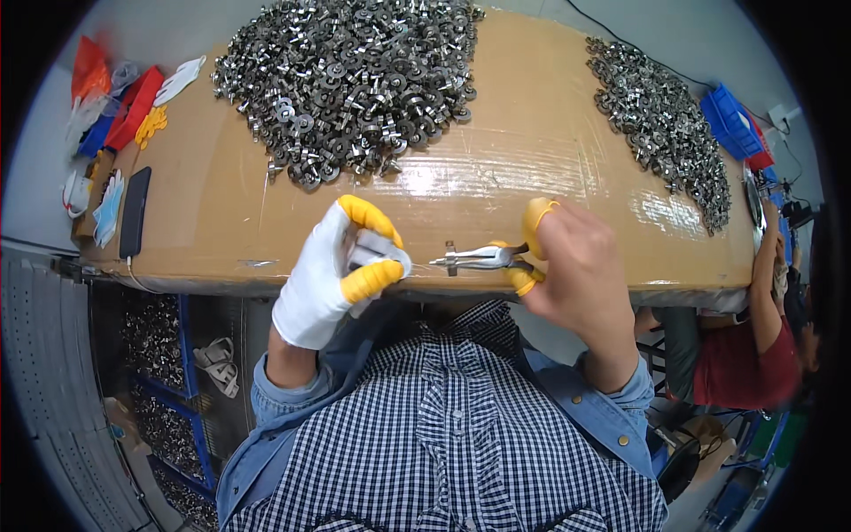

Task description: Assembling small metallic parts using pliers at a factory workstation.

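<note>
My left hand (321, 277) wears a white glove with yellow covers on the thumb and a finger. Its fingers curl together just over the near part of the table; something greyish shows between them, too hidden to name. Bare apart from yellow finger covers, my right hand (581, 257) is closed round the handles of a pair of pliers (489, 257). The jaws point left toward my left hand, with a small gap between. At the jaws sits a small metal part (451, 259). Beyond my left hand lies a large pile of small metal parts with round discs (355, 84).
The table (523, 115) is covered in brown cardboard. A second pile of metal parts (660, 124) lies far right, near a blue bin (731, 120). A phone (134, 213), a face mask (109, 211) and a red box (135, 108) line the left edge. Another person in red (745, 363) sits at right.
</note>
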`<state>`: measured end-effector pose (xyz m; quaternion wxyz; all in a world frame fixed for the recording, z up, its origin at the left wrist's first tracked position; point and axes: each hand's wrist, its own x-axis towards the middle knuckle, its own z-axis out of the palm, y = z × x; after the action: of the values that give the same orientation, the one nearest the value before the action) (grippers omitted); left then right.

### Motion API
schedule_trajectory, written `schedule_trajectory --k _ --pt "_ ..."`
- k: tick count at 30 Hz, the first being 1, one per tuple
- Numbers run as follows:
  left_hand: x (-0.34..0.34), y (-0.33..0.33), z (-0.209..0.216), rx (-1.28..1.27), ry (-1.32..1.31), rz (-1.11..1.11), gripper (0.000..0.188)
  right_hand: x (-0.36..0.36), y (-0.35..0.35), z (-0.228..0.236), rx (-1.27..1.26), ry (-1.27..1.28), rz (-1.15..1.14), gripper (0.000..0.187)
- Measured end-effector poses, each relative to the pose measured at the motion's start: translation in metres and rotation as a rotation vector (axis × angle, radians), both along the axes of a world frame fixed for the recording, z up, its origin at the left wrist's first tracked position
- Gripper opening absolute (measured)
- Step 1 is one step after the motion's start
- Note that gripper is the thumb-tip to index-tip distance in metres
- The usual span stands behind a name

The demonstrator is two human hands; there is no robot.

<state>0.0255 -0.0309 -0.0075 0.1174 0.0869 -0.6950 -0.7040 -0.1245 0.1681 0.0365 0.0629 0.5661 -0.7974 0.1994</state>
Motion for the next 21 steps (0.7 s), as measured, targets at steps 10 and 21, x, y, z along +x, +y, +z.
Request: schedule_trajectory --k 10,21 --pt "-0.02 0.032 0.004 -0.538 0.235 0.25 0.038 -0.006 -0.012 -0.008 0.027 -0.235 -0.126 0.022" --pt "-0.029 0.06 0.006 0.246 0.132 0.233 0.04 -0.026 -0.012 0.003 -0.321 0.537 0.124 0.015"
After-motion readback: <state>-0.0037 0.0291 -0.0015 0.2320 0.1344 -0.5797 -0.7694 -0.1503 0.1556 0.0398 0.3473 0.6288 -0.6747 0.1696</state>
